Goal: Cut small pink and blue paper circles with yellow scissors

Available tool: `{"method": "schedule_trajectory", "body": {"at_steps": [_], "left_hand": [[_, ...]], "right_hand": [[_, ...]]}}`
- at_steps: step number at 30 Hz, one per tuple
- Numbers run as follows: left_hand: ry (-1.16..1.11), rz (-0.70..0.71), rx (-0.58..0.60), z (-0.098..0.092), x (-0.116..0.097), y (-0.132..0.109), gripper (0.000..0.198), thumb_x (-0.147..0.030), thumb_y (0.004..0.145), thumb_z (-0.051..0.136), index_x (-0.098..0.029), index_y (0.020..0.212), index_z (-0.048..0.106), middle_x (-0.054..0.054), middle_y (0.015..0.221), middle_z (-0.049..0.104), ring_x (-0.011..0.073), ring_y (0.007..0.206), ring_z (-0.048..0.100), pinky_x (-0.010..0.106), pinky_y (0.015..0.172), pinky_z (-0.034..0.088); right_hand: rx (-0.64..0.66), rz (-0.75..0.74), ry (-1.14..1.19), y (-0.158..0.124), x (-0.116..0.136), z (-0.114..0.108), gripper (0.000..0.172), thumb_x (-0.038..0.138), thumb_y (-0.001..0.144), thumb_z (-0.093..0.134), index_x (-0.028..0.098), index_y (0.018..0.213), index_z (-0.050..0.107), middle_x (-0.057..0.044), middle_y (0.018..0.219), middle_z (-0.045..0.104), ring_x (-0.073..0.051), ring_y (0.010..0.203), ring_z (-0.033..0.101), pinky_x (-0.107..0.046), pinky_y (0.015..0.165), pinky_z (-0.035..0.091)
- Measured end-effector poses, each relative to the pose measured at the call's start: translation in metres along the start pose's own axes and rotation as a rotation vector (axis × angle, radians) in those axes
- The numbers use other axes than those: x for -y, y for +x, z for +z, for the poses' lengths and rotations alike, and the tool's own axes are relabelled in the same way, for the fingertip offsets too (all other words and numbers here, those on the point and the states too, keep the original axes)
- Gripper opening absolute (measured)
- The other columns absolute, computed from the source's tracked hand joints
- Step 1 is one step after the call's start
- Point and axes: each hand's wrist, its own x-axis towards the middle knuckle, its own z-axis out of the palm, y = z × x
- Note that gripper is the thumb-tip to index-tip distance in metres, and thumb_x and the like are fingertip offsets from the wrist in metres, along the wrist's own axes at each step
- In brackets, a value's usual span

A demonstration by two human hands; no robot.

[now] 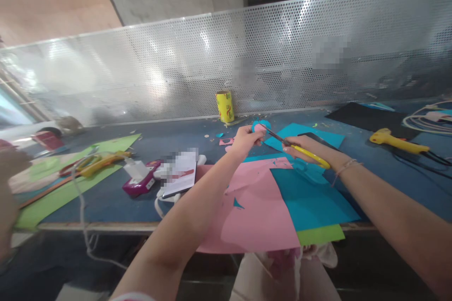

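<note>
My left hand point(246, 140) pinches a small pink and blue cut-out point(260, 127) above the table. In my right hand point(300, 144) is a pair of scissors point(315, 156) with yellow handles. The blades point left and reach the cut-out's edge; whether they are parted is too small to tell. Below my hands a pink sheet point(254, 207) with holes cut in it overlaps a blue sheet point(314, 202). A lime green sheet point(321, 234) shows under them at the table's front edge. Another blue sheet point(293, 134) lies behind the scissors.
A yellow tube point(225, 106) stands by the perforated metal screen point(176, 66). A yellow glue gun point(399, 141) and a black sheet point(367, 117) lie right. Left are a phone point(181, 176), a purple power strip point(141, 181) with cables, and green sheets point(70, 197). Part of another person shows far left.
</note>
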Motion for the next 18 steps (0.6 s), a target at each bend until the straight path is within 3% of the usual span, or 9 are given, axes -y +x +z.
{"method": "schedule_trajectory", "body": {"at_steps": [18], "left_hand": [[0.012, -0.041, -0.022, 0.002, -0.0009, -0.0011, 0.017, -0.007, 0.069, 0.062, -0.015, 0.056, 0.054, -0.004, 0.047, 0.051, 0.0048, 0.042, 0.045, 0.019, 0.047, 0.037]], "right_hand": [[-0.028, 0.03, -0.078, 0.0002, -0.0045, -0.0001, 0.043, 0.06, 0.087, 0.045, 0.02, 0.074, 0.056, -0.001, 0.06, 0.055, -0.015, 0.054, 0.048, -0.027, 0.051, 0.035]]}}
